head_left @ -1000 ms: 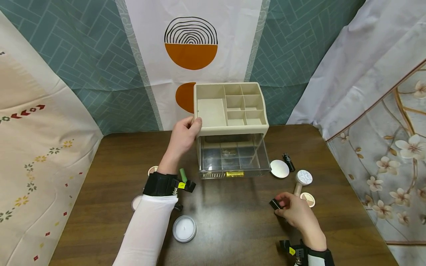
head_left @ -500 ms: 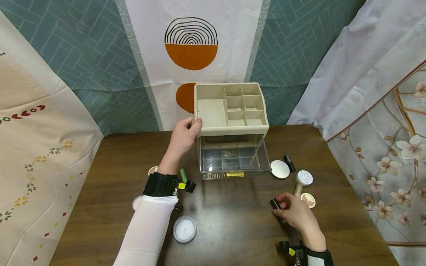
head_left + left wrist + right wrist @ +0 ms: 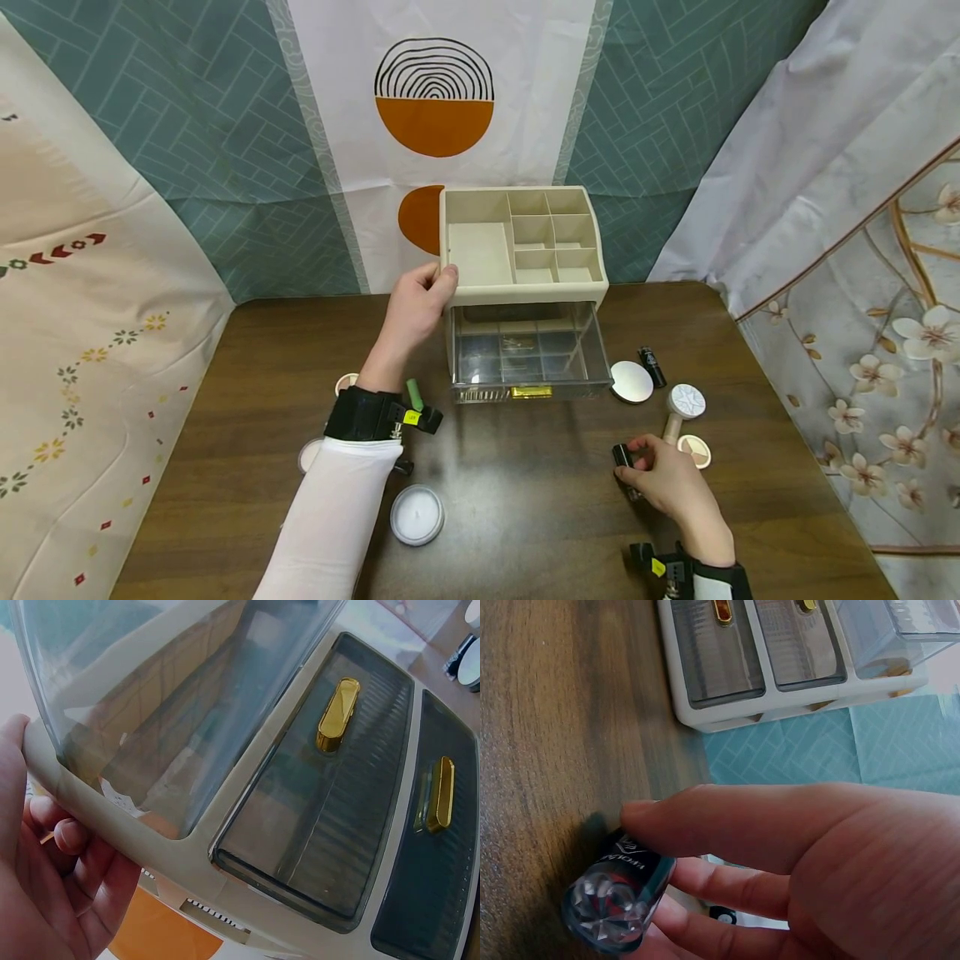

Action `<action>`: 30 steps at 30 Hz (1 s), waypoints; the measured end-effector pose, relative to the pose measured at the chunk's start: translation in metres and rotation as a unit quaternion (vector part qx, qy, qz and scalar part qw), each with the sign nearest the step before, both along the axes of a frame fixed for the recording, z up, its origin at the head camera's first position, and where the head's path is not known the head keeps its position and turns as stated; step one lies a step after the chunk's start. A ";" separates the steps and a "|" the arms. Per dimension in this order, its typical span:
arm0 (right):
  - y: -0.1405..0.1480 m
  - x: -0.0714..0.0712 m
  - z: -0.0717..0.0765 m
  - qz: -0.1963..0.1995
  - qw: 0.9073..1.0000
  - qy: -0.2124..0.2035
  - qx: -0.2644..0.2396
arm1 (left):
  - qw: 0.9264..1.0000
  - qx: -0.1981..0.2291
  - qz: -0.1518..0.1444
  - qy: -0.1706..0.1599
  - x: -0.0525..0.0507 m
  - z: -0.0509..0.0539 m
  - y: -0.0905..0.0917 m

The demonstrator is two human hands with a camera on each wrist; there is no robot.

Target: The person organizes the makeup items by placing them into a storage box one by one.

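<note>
My left hand (image 3: 415,304) grips the left edge of a cream cosmetics organizer (image 3: 525,293), thumb on top and fingers curled underneath. The organizer's clear upper drawer (image 3: 480,395) is pulled out; two lower drawers with gold handles (image 3: 341,712) are closed in the left wrist view. At the right of the table, my right hand (image 3: 667,479) pinches a small black lipstick tube (image 3: 619,896) between thumb and fingers. This tube has white lettering and a clear faceted end, and is held low over the table; whether it touches the wood I cannot tell.
Beside the drawer lie a round white compact (image 3: 632,382) and a black tube (image 3: 652,367). Near my right hand are a white-topped handled item (image 3: 686,401) and a round two-tone pan (image 3: 693,451). A round white jar (image 3: 417,516) and green stick (image 3: 414,394) lie by my left arm.
The lipstick tube has turned slightly in my right fingers, and more of its lower part shows below them. My left hand keeps its hold on the organizer's edge.
</note>
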State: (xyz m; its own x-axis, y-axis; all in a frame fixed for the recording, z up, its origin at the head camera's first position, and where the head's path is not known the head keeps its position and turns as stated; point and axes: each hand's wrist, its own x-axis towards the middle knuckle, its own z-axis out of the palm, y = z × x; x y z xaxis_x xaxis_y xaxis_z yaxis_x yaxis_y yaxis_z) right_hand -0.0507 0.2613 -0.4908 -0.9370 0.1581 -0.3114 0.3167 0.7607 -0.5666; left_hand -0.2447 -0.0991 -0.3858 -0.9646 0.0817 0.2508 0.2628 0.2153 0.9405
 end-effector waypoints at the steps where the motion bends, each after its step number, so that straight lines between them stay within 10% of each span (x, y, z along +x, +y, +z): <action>1: 0.000 0.000 0.000 0.001 1.000 0.002 0.003 | 1.000 -0.002 0.001 -0.001 0.000 0.000 0.000; 30: 0.005 -0.002 0.016 0.001 0.999 0.022 -0.032 | 1.000 -0.001 -0.008 -0.001 0.000 0.001 -0.001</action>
State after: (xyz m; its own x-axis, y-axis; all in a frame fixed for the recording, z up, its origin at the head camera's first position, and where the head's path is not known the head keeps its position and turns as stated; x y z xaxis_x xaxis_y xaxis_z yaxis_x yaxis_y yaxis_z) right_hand -0.0526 0.2660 -0.4750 -0.9501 0.1380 -0.2797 0.2897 0.7228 -0.6274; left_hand -0.2447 -0.1005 -0.3849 -0.9635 0.0982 0.2490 0.2648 0.2130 0.9405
